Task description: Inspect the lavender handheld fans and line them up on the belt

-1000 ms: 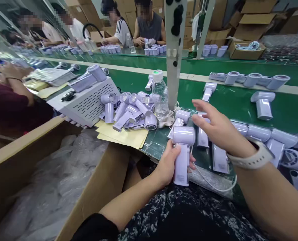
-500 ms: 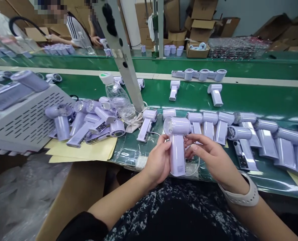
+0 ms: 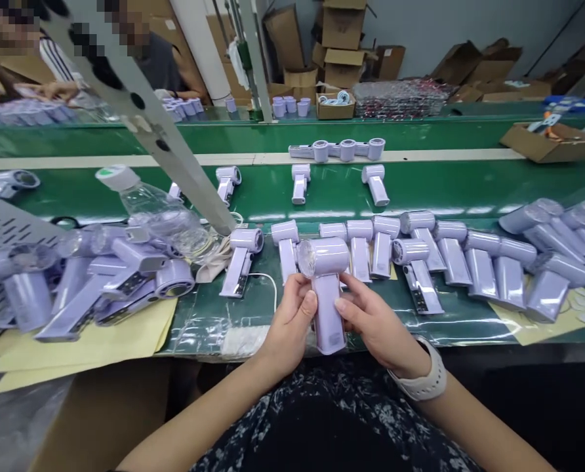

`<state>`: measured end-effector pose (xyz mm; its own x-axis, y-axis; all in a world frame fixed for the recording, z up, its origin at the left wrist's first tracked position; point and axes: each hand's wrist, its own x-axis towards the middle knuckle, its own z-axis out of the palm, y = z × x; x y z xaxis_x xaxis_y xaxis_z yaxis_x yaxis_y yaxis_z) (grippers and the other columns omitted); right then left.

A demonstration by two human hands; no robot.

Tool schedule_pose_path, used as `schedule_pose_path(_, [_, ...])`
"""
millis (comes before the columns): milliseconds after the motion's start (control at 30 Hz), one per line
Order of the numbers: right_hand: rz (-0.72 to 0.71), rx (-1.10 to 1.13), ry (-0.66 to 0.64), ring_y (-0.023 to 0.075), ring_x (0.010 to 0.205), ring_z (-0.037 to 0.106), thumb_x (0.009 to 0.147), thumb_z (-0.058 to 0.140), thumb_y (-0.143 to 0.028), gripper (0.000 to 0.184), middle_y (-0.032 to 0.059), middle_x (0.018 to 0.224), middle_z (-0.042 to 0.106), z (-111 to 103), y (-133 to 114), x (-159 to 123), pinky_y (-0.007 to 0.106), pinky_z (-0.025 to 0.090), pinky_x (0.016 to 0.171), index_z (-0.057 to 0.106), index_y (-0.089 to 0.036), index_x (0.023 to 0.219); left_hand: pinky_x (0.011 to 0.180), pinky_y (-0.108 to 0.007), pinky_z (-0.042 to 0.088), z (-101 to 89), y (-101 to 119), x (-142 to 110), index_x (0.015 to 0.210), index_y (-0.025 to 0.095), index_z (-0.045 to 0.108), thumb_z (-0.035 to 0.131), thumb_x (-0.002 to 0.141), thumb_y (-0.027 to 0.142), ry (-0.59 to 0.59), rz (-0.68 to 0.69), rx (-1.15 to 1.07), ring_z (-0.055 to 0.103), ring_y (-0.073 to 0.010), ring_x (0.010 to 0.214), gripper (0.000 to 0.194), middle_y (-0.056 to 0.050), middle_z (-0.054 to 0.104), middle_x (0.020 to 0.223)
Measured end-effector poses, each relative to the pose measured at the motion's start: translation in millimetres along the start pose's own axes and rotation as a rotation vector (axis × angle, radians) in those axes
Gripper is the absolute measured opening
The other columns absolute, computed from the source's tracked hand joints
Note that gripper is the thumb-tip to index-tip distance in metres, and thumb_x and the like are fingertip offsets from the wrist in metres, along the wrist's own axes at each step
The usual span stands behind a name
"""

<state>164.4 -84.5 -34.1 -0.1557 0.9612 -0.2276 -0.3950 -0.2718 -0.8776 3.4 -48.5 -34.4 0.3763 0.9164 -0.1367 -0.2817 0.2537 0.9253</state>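
At the far left, part of a grey perforated housing (image 3: 2, 229) is lying on the surface (image 3: 469, 187), and beside it a heap of lilac handheld fans (image 3: 100, 282) is resting partly on yellow paper sheets (image 3: 76, 347). Just behind that heap, a clear water bottle (image 3: 159, 210) with a white cap is being seen tilted over, close to a slanted grey post (image 3: 174, 160).

Toward the middle, one loose fan (image 3: 241, 262) is lying flat on the green surface with a white cable (image 3: 267, 282) just beside it.

In front of the surface's near edge, a lilac fan (image 3: 326, 288) is being held upright between both hands, its round head turned leftward and its handle pointing down toward the lap. The left hand (image 3: 290, 321) is clasping the handle from the left, its fingers (image 3: 308, 308) pressed onto the casing. The right hand (image 3: 376, 324) is gripping the handle from the right, its fingers (image 3: 344, 307) curled against the casing; a pale wristband (image 3: 420, 383) is being worn on that wrist.

Behind the held fan and running to the right, a row of fans (image 3: 444, 255) is lying side by side, touching, heads away from the person. Farther back, three single fans (image 3: 300, 180) are lying well apart on the belt. At the far right, a cardboard box (image 3: 553, 141) is sitting on the far side.
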Motion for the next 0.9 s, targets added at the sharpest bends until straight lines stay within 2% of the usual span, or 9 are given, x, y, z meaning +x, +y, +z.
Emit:
schedule_pose_path(67, [0.027,-0.001,0.063,0.0154,0.067,0.063,0.086,0.082,-0.046,0.070,0.0008,0.078,0.070,-3.6,-2.2,-1.8,0.026,0.054,0.062,0.055,-0.019,0.144,0.085,-0.026,0.049,0.8,-3.4,3.8,0.105,0.022,0.061,0.071,0.090,0.056,-0.007,0.015,0.062,0.060,-0.0157,0.090,0.039,-0.001,0.067,0.097])
schedule_pose_path(133, [0.035,0.006,0.108,0.0163,0.067,0.064,0.083,0.084,-0.045,0.076,0.0018,0.076,0.072,-5.1,-4.3,-5.7,0.026,0.053,0.060,0.053,-0.016,0.147,0.077,-0.026,0.049,3.0,-4.7,5.8,0.103,0.021,0.060,0.073,0.088,0.057,-0.038,-0.038,0.007,0.059,-0.0153,0.081,0.041,0.000,0.066,0.088])
schedule_pose_path(233, [0.017,0.014,0.052,0.0205,0.081,0.072,0.083,0.086,-0.039,0.083,0.0081,0.097,0.078,-3.6,-8.2,-14.6,0.031,0.059,0.073,0.047,-0.019,0.154,0.073,-0.027,0.050,8.3,-1.1,5.2,0.107,0.020,0.061,0.078,0.084,0.055,-0.054,-0.169,-0.141,0.063,-0.0169,0.078,0.045,-0.001,0.069,0.087])
schedule_pose_path(333, [0.002,0.003,-0.023,0.0237,0.097,0.075,0.083,0.087,-0.033,0.095,0.0141,0.122,0.075,-0.4,-11.8,-22.8,0.036,0.062,0.085,0.034,-0.023,0.162,0.083,-0.033,0.054,12.7,6.8,2.7,0.112,0.020,0.063,0.084,0.078,0.052,-0.058,-0.238,-0.259,0.070,-0.0230,0.091,0.051,-0.006,0.075,0.098])
schedule_pose_path(467, [0.009,-0.021,0.007,0.0232,0.098,0.077,0.083,0.088,-0.032,0.111,0.0165,0.126,0.074,4.1,-13.9,-25.2,0.035,0.063,0.084,0.016,-0.024,0.168,0.093,-0.038,0.055,11.9,13.9,0.3,0.109,0.020,0.065,0.087,0.075,0.051,-0.076,-0.228,-0.324,0.072,-0.0295,0.107,0.051,-0.010,0.077,0.105])
schedule_pose_path(700, [0.025,-0.045,-0.016,0.0241,0.093,0.078,0.082,0.089,-0.034,0.113,0.0166,0.121,0.076,18.2,-15.5,-17.8,0.036,0.065,0.082,0.017,-0.023,0.168,0.098,-0.042,0.055,-3.0,15.3,-3.7,0.105,0.019,0.064,0.087,0.075,0.052,-0.052,-0.185,-0.357,0.071,-0.0325,0.115,0.051,-0.012,0.078,0.108])
schedule_pose_path(900, [-0.013,-0.153,0.003,0.0257,0.093,0.078,0.085,0.085,-0.040,0.105,0.0142,0.119,0.077,27.7,-9.8,-12.0,0.042,0.065,0.086,0.022,-0.025,0.167,0.091,-0.039,0.056,-10.6,16.9,-5.4,0.111,0.019,0.060,0.081,0.080,0.050,-0.079,-0.137,-0.376,0.073,-0.0297,0.106,0.048,-0.009,0.078,0.104])
